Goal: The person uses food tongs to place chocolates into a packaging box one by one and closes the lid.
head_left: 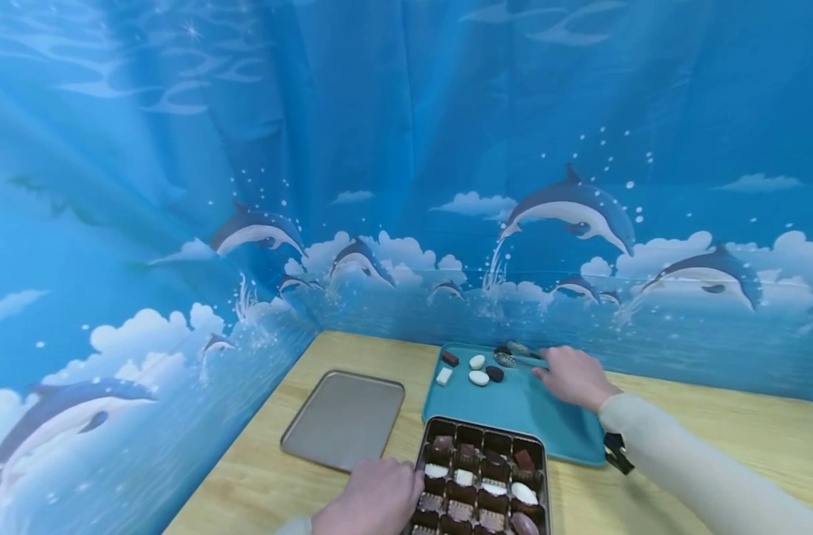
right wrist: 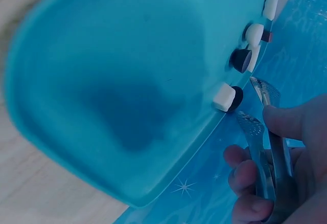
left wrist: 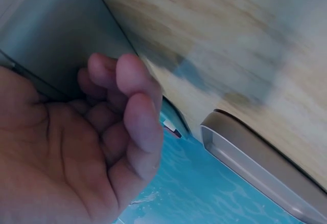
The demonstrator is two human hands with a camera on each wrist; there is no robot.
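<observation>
My right hand (head_left: 574,377) holds metal tongs (right wrist: 265,157), thumb on one arm and fingers on the other. Their perforated tips (right wrist: 251,124) stand apart, close to a dark chocolate (right wrist: 238,99) beside a white piece (right wrist: 224,97) at the back of the blue tray (head_left: 513,412). More white and dark chocolates (head_left: 478,377) lie at that tray's left end. My left hand (head_left: 373,499) rests at the left side of a tin (head_left: 548,483) of chocolates with a brown divided insert. Its fingers (left wrist: 140,127) are loosely curled beside the tin's wall.
A shallow, grey-brown metal lid or tray (head_left: 346,420) lies on the wooden table (head_left: 246,475), left of the blue tray. The tin overlaps the blue tray's front edge in the head view. A blue dolphin-print curtain (head_left: 406,148) hangs behind and to the left of the table.
</observation>
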